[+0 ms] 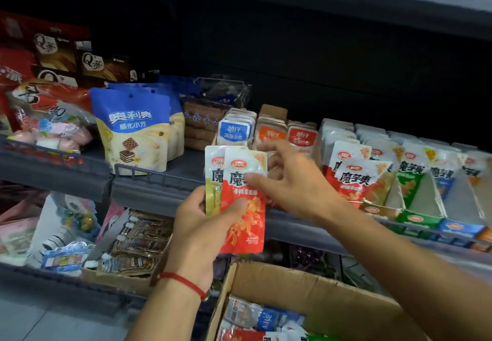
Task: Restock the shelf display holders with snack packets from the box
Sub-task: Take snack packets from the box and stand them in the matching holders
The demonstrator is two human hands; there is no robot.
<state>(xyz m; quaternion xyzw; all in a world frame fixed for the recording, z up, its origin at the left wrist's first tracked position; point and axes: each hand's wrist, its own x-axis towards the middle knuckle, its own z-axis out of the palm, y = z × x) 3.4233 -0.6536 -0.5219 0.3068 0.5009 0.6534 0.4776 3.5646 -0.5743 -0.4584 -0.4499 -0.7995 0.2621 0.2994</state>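
- Two snack packets are gripped upright in the left hand, thumb across the front and fingers curled behind: a red packet in front and a yellow packet half hidden behind it.
- The packets are held in front of the middle shelf, above the cardboard box.
- The right hand is stretched over the top of the red packet, fingers spread and relaxed; the view is blurred here, so contact with the packet cannot be told, though nothing appears to be grasped.
- More packets are seen lying loose inside the box at the lower edge.
- Along the shelf to the right, tilted display holders are filled with rows of similar packets in red, green and blue.
- A red string bracelet is worn on the left wrist.
- A blue-and-white wafer bag is stood on the shelf to the left.
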